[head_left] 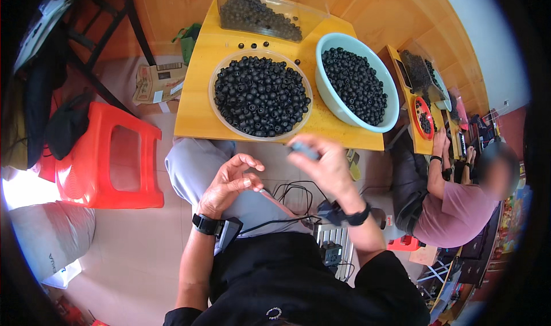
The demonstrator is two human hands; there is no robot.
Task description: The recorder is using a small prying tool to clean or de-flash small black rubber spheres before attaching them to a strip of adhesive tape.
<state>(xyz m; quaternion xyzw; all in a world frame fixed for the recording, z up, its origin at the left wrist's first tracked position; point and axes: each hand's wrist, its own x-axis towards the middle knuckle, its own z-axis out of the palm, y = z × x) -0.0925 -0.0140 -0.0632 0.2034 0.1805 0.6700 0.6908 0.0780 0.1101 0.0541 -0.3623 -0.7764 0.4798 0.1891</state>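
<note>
Above my lap, my left hand (227, 185) is half curled, with a gap between thumb and fingers and nothing visible in it. Opposite it, my right hand (327, 168) is closed around a small grey-blue object (304, 150), too smeared by motion to tell its kind. Just beyond both hands, a shallow clear round tray (217, 111) full of black beads (261, 96) sits at the yellow table's (195, 111) near edge. To its right a light blue basin (330, 99), tilted in view, holds more of the same beads.
At the back stands a clear rectangular box (258, 28) of beads, with several loose beads (253, 45) before it. A red plastic stool (109, 159) is on the left. Black cables (304, 191) hang near my knees. Another person (459, 211) works at a table on the right.
</note>
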